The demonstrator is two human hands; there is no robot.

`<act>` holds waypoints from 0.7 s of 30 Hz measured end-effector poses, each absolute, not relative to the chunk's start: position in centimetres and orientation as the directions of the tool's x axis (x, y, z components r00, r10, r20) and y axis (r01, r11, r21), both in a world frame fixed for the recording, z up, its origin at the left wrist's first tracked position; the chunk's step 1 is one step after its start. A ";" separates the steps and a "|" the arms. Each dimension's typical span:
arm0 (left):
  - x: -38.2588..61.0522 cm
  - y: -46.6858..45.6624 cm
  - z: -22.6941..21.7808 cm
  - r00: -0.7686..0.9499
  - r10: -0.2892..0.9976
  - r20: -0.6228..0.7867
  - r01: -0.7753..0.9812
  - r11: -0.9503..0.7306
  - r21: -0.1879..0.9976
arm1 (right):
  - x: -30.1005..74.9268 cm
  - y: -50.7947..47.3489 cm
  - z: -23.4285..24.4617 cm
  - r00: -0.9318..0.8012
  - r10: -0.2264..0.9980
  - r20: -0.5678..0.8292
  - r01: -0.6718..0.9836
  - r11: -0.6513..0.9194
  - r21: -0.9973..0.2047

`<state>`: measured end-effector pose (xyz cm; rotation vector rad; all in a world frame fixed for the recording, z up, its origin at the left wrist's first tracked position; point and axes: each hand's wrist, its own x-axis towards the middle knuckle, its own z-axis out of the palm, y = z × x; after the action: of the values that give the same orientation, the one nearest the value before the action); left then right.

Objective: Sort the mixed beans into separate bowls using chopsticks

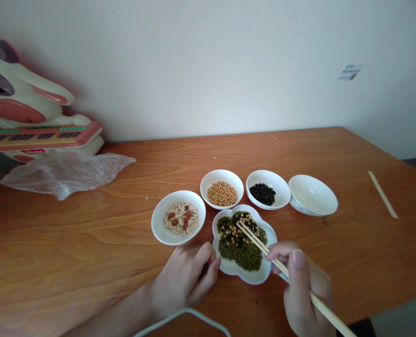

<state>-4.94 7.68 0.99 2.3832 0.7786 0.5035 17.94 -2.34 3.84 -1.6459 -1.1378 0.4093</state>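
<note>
A white flower-shaped dish (232,270) holds green mung beans (244,255) with black beans and yellow soybeans mixed in, mostly in its far half. My right hand (306,285) grips a pair of wooden chopsticks (260,244). Their tips are close together at the beans in the dish; whether a bean is between them I cannot make out. At the dish's left rim is my left hand (192,276), with curled fingers and the thumb at the edge. Behind stand white bowls of peanuts (181,219), soybeans (222,194) and black beans (263,194).
A white bowl (313,195) with nothing visible inside stands at the right of the row. Farther right lies a narrow pale strip (383,194). A clear plastic bag (67,173) lies before a toy keyboard (35,135) at left. A white cable (186,311) crosses the near edge.
</note>
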 end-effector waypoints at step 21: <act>-4.8 7.6 1.1 0.744 0.639 0.197 0.403 -0.664 0.631 | 18.1 -2.0 4.0 0.530 0.815 0.232 0.393 0.006 -0.919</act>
<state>-4.82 7.61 1.13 2.3740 0.7830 0.5495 18.09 -1.97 3.98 -1.6048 -1.0529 0.4522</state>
